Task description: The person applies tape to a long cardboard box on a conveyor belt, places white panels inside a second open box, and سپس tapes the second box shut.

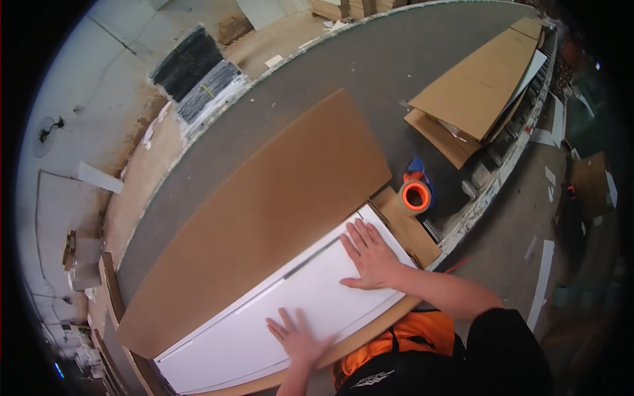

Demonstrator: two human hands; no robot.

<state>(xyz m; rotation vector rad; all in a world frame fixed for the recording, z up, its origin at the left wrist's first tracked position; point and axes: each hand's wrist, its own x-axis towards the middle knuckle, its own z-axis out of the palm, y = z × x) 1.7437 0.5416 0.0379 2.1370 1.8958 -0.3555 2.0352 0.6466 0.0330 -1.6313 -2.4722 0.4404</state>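
A long white panel [264, 323] lies flat in an opened cardboard box, slanting from the lower left up toward the middle. On its lower middle rests my left hand [299, 336], fingers spread and somewhat blurred. Farther right, my right hand [371, 257] lies on the panel near its right end, also with fingers apart. Neither hand holds anything. A wide brown cardboard flap [264, 211] extends from the panel's far side, and a small end flap [406, 228] lies at its right end. A thin grey strip [320, 256] runs along the panel's far edge.
A tape dispenser [416, 193] with an orange core stands beyond the box's right end. Folded cardboard sheets [479, 86] are stacked at the far right of the dark grey work surface [317, 69]. Dark wrapped bundles [198, 72] stand by the wall. Scraps litter the floor.
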